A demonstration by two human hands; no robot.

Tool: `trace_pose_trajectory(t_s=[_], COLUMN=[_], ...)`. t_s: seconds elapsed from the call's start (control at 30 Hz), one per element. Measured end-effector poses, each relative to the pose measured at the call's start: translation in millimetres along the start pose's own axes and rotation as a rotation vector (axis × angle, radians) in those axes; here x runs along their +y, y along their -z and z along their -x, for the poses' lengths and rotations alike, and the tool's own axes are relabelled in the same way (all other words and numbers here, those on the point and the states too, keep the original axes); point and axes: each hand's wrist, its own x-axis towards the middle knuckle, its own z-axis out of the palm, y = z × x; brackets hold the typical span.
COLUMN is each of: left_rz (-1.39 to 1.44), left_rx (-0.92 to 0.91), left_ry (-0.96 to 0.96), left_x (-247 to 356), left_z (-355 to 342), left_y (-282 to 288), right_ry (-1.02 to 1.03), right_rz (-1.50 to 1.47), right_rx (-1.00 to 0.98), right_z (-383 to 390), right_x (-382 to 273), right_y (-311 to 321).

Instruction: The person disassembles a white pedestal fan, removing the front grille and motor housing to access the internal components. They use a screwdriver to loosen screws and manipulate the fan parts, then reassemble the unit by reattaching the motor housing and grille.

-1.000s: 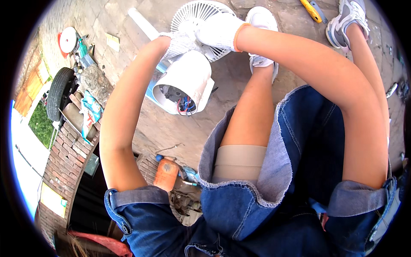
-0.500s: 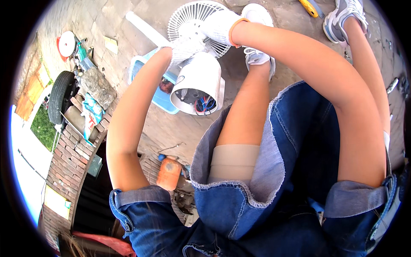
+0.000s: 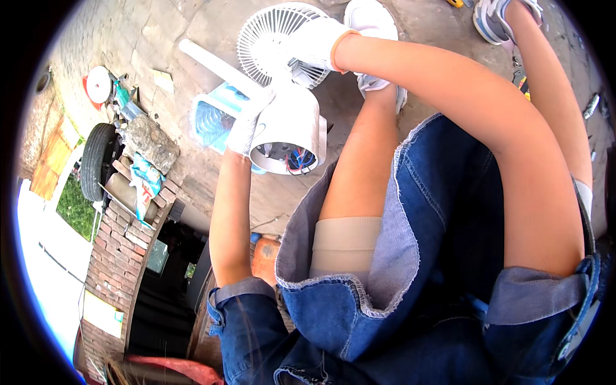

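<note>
Head view: white fan body (image 3: 292,122), wires (image 3: 299,158) showing in its open end, is over the paving (image 3: 192,19), left of my leg (image 3: 366,147). Hands apart: my left hand (image 3: 245,131) touches the body's left side; my right hand (image 3: 316,43) overlaps the grille (image 3: 255,48); I cannot tell whether either grips. Blue tub (image 3: 230,96) adjoins. Red-lettered packet (image 3: 145,179) lies at the brickwork's (image 3: 119,250) edge.

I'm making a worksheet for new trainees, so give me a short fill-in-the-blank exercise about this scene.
1. The band at the wrist of the gloved right hand is ____ in colour.
2. The gloved ____ hand is against the white housing.
3. Red and blue ____ show inside the housing's open end.
4. The black tire has a ____ outline.

Missing words: orange; left; wires; round.
</note>
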Motion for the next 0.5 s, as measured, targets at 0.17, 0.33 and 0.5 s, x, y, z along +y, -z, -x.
trace_pose_trajectory(t_s=[0.17, 0.33, 0.5], left_rz=[-0.090, -0.070, -0.300], left_rx=[-0.127, -0.125, -0.090], left_ry=[-0.109, -0.358, -0.651], left_x=[-11.1, -22.1, -46.8], left_z=[-6.0, 21.4, 34.4], left_y=[23.3, 14.4, 25.6], right_ry=[-0.210, -0.023, 0.013], right_rz=[-0.381, -0.160, 0.270], right_rx=[-0.119, -0.074, -0.150], right_z=[-11.7, -9.7, -8.8], right_x=[-19.5, -7.6, -18.7], right_y=[-2.3, 3.9, 15.2])
